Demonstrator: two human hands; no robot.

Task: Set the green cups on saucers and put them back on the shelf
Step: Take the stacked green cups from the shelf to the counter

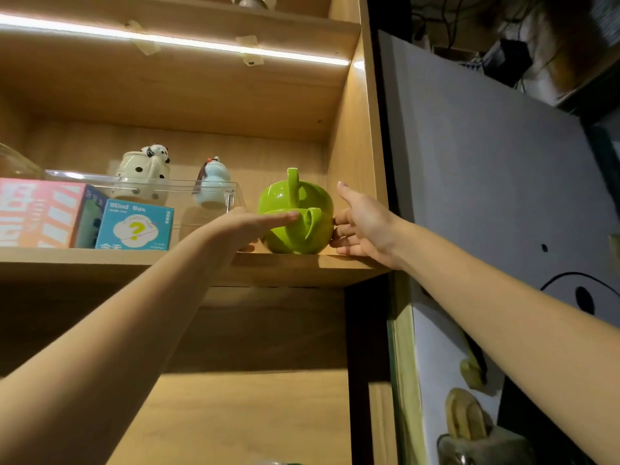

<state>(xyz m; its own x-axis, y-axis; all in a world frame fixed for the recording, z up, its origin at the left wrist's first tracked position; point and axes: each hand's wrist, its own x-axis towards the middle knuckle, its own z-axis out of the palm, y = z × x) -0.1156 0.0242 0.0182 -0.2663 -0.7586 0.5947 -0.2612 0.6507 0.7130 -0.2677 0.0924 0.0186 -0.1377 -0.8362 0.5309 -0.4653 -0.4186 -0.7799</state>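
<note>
Two glossy green cups sit stacked at the right end of the wooden shelf (302, 263), seen from below. The lower green cup (298, 234) shows its handle toward me; the upper green cup (295, 193) rests on it with its handle pointing up. No saucer is visible from this angle. My left hand (248, 226) lies against the left side of the stack, fingers stretched across the lower cup's rim. My right hand (360, 223) touches the lower cup's right side with its fingertips, index finger raised.
A clear plastic bin (218, 199) left of the cups holds a spotted ceramic pot (142, 176) and a pale blue figurine (213, 184). A teal box (134, 226) and pink box (37, 213) stand in front. The cabinet side wall (355, 146) is just right of the cups.
</note>
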